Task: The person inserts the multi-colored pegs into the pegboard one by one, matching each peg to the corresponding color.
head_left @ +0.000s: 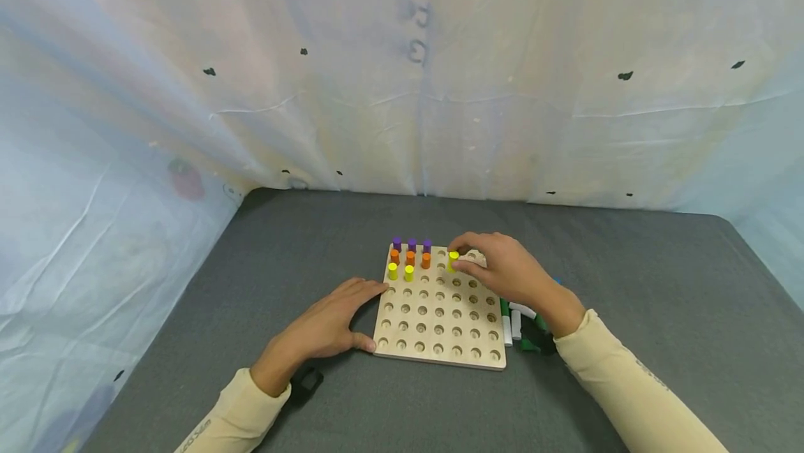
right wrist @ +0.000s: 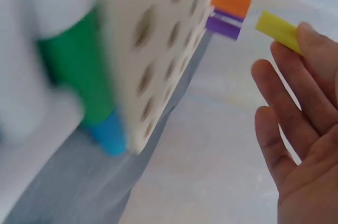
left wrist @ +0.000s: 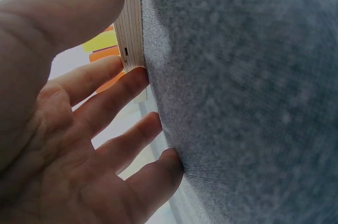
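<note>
I see the grey table (head_left: 628, 299) carrying everything, white sheeting (head_left: 440, 90) hung behind and on both sides of it. Landmark is the wooden pegboard (head_left: 440, 327), lying flat on the table in front of me.

My left hand (head_left: 329, 324) lies flat against the pegboard's left edge, fingers straight and spread, thumb at the near left corner; the left wrist view shows the fingertips (left wrist: 140, 78) touching the board's edge and the cloth.

My right hand (head_left: 502, 268) is over the pegboard's far right part, pinching a yellow peg (head_left: 453, 260) between thumb and fingertips. The peg stands upright over the third row from the far edge, a few holes right of the seated pegs; can't tell if its tip is in a hole.

At the pegboard's far left corner: three purple pegs (head_left: 411, 244) in the far row, three orange pegs (head_left: 410, 258) in the next, two yellow pegs (head_left: 400, 271) in the third.

Just beside the pegboard's right edge: loose pegs (head_left: 518, 320), green and white, partly under my right wrist.
</note>
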A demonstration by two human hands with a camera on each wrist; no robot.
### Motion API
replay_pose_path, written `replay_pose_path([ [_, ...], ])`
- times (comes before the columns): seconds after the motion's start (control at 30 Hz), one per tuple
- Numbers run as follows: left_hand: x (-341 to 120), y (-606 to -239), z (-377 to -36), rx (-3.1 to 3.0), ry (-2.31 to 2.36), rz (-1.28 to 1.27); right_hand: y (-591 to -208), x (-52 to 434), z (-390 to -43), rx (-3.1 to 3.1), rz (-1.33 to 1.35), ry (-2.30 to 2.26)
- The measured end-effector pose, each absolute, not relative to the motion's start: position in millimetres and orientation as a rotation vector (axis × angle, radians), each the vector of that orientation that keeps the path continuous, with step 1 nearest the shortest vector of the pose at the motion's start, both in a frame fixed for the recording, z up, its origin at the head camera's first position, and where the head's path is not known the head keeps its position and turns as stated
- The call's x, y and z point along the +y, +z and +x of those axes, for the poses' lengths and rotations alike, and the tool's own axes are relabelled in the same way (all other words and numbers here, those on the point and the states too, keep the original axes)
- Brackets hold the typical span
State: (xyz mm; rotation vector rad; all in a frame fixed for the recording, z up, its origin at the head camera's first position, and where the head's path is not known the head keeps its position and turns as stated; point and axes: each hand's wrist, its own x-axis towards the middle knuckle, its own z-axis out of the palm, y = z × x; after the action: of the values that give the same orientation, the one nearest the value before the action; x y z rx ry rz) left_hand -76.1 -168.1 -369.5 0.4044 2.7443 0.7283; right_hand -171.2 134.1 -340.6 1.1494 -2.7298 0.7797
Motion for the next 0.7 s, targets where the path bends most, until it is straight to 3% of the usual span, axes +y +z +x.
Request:
replay_pose_path([
  [0.7,-169,-370,-77,2.747,0.717,0.430,-357,91,-172,-2.716,1.241,0.720],
])
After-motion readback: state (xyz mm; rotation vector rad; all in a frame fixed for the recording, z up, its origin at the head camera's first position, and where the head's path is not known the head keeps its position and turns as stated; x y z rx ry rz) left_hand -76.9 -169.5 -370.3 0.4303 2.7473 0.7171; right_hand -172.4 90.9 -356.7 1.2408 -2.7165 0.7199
